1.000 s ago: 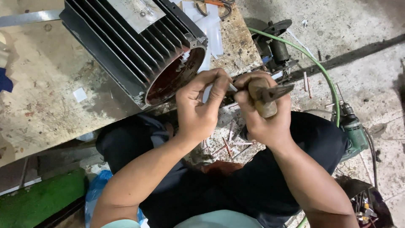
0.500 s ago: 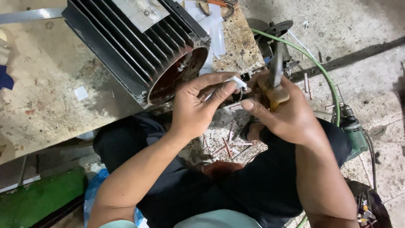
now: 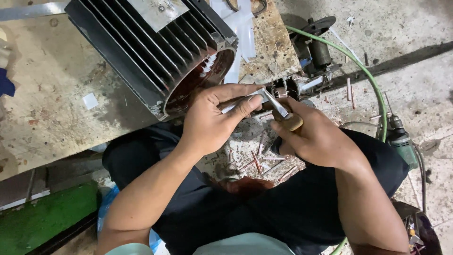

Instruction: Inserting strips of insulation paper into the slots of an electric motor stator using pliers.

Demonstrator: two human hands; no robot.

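My left hand (image 3: 212, 120) pinches a thin white strip (image 3: 238, 103) between thumb and fingers, just in front of the open end of a black finned motor housing (image 3: 151, 52). My right hand (image 3: 314, 134) grips a knife with a wooden handle (image 3: 289, 122); its metal blade (image 3: 276, 103) lies against the strip's end. Both hands touch each other above my lap. The housing's inside is reddish brown with white slot pieces at the rim.
The housing rests on a worn wooden bench (image 3: 52, 99). White strips (image 3: 240, 28) lie on a board behind it. A green hose (image 3: 365, 78), a green power tool (image 3: 401, 141) and a small motor part (image 3: 318, 45) lie on the concrete floor. Short cut pieces (image 3: 257, 163) litter the floor between my legs.
My right hand turned the knife from upright to lying across the strip. Both hands shifted slightly toward the housing opening.
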